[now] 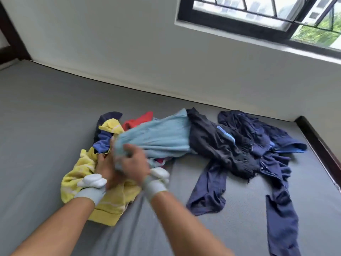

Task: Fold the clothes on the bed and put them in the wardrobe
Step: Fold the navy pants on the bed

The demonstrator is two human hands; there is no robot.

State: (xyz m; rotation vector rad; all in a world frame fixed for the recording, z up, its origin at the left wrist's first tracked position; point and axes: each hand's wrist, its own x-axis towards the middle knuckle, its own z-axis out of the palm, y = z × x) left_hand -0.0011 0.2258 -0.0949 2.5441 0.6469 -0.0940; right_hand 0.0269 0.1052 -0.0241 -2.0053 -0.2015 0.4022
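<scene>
**A:** so where's the light blue cotton shirt (156, 137) sitting right now?

**B:** middle of the grey-sheeted bed (46, 117), bunched up on top of the pile. One end is gathered up at the hands, the rest trails off toward the wall-side edge. Right hand (135, 163) has its fingers curled round that bunched end, so it's gripping the shirt. Left hand (106, 168) is tucked just under and beside it, pressed in against the same bunch, but it's blurry and half hidden, so I can't tell whether it's actually holding anything.

**A:** and the rest of the clothes?

**B:** yellow towelling garment with pale stripes (86, 174) lies under both wrists, toward the near edge. A red top (138, 121) pokes out behind the blue shirt. A black garment (208, 141) touches the shirt's far end, and dark navy trousers (273, 182) sprawl toward the bed's right edge.
</scene>
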